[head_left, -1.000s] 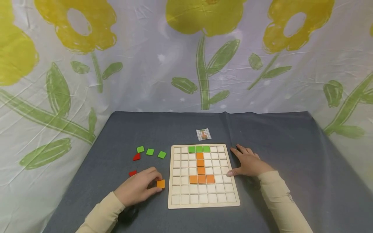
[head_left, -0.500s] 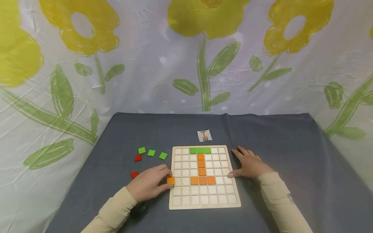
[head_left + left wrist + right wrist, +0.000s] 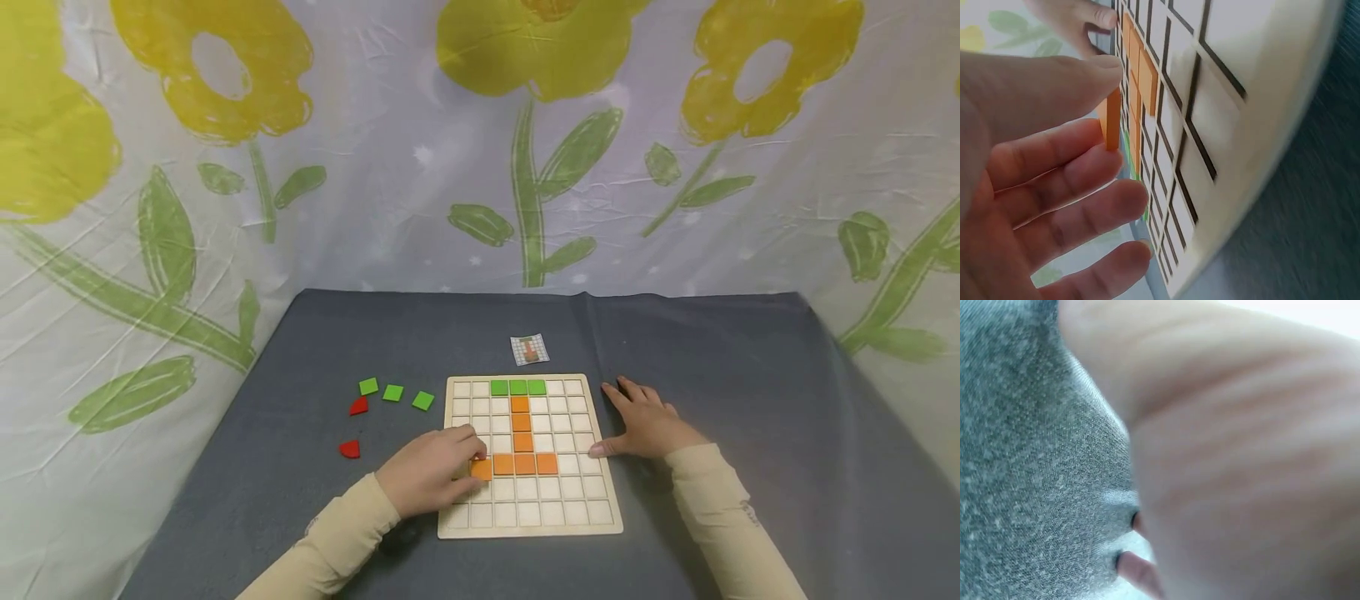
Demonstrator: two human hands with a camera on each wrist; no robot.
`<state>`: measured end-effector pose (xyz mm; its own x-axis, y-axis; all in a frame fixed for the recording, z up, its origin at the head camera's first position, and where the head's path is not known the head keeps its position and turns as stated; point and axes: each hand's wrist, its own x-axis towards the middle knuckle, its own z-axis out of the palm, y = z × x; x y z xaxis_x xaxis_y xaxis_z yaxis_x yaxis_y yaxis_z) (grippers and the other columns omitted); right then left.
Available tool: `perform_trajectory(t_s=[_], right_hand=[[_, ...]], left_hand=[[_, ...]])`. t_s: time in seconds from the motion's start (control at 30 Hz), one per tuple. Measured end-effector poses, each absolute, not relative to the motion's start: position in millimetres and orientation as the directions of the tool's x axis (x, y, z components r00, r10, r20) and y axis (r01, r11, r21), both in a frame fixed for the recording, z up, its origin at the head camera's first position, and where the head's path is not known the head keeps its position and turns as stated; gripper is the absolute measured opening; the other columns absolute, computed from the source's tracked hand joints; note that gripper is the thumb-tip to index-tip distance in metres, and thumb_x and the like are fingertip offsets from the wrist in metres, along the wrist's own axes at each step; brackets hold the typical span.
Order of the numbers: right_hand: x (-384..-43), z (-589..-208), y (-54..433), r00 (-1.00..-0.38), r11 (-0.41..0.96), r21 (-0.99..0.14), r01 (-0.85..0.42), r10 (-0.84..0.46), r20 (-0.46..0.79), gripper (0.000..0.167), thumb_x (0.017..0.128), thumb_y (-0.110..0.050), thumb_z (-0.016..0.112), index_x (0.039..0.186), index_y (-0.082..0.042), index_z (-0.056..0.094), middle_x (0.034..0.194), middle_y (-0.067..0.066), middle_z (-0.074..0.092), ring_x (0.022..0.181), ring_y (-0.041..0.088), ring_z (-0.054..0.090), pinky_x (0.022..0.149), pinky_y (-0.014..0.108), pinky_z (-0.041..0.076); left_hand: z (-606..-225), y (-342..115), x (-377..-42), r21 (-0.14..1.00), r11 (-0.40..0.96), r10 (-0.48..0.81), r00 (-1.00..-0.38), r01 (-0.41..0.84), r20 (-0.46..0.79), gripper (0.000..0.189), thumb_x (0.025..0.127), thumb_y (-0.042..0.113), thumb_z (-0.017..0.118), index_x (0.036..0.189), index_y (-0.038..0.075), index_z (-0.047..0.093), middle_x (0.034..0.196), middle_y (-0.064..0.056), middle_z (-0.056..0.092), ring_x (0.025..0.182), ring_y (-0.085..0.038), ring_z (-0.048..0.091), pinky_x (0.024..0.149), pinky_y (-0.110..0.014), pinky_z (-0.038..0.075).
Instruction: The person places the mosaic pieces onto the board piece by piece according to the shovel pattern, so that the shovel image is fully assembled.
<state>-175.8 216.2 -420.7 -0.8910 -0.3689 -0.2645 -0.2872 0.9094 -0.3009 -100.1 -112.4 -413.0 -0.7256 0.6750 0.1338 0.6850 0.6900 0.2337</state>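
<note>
My left hand (image 3: 431, 471) is over the left part of a wooden grid board (image 3: 525, 532). It pinches a square orange tile (image 3: 482, 471) between thumb and fingertips; in the left wrist view the held tile (image 3: 1110, 122) stands on edge just off the grid. Orange tiles (image 3: 521, 422) in the board form a column above a short row, and three green tiles (image 3: 518, 387) lie in the top row. The held tile is at the left end of the orange row. My right hand (image 3: 641, 425) rests spread at the board's right edge, thumb touching the rim.
Left of the board lie three loose green tiles (image 3: 393, 392) and two red rounded pieces, an upper red piece (image 3: 359, 406) and a lower red piece (image 3: 350, 449). A small pattern card (image 3: 530, 350) lies behind the board on the dark cloth (image 3: 712, 350).
My left hand has carried the orange tile rightward, from the cloth beside the board to over the grid. The right hand has stayed at the board's edge.
</note>
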Motion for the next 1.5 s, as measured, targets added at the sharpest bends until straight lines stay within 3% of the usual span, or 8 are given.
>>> perform_trajectory(t_s=[0.37, 0.73, 0.93, 1.5], right_hand=[[-177.6, -421.5, 216.4, -0.881, 0.898, -0.304, -0.317, -0.397, -0.257, 0.112, 0.069, -0.069, 0.069, 0.151, -0.005, 0.026, 0.154, 0.026, 0.018, 0.137, 0.050, 0.021, 0.100, 0.071, 0.024], [-175.6, -420.8, 216.9, -0.888, 0.908, -0.294, -0.298, -0.377, -0.265, 0.112, 0.068, -0.069, 0.070, 0.151, -0.005, 0.027, 0.154, 0.026, 0.019, 0.137, 0.050, 0.022, 0.101, 0.071, 0.024], [-176.4, -419.8, 216.9, -0.886, 0.905, -0.302, -0.299, -0.381, -0.265, 0.112, 0.069, -0.068, 0.070, 0.151, -0.005, 0.027, 0.154, 0.027, 0.019, 0.137, 0.050, 0.021, 0.101, 0.071, 0.023], [-178.1, -421.0, 216.6, -0.883, 0.908, -0.284, -0.308, -0.384, -0.268, 0.113, 0.068, -0.070, 0.068, 0.151, -0.005, 0.027, 0.154, 0.027, 0.020, 0.137, 0.050, 0.022, 0.100, 0.071, 0.025]], left_hand=[[-418.2, -89.9, -111.2, 0.222, 0.666, 0.699, -0.700, 0.712, 0.146, 0.027, 0.086, 0.030, 0.071, 0.105, 0.012, 0.066, 0.096, 0.003, 0.061, 0.076, -0.007, 0.055, 0.073, -0.024, 0.050], [-423.6, -74.5, -109.2, 0.257, 0.611, 0.740, -0.655, 0.749, 0.151, 0.021, 0.085, 0.031, 0.073, 0.097, 0.016, 0.064, 0.083, 0.006, 0.054, 0.067, -0.003, 0.041, 0.062, -0.017, 0.037], [-429.1, -70.8, -108.2, 0.197, 0.587, 0.767, -0.617, 0.785, 0.176, 0.020, 0.084, 0.034, 0.073, 0.089, 0.018, 0.063, 0.083, 0.008, 0.054, 0.068, -0.003, 0.044, 0.063, -0.018, 0.040], [-427.6, -64.6, -106.9, 0.194, 0.591, 0.774, -0.618, 0.783, 0.138, 0.020, 0.084, 0.035, 0.073, 0.090, 0.018, 0.065, 0.086, 0.008, 0.056, 0.073, -0.005, 0.049, 0.070, -0.020, 0.044]])
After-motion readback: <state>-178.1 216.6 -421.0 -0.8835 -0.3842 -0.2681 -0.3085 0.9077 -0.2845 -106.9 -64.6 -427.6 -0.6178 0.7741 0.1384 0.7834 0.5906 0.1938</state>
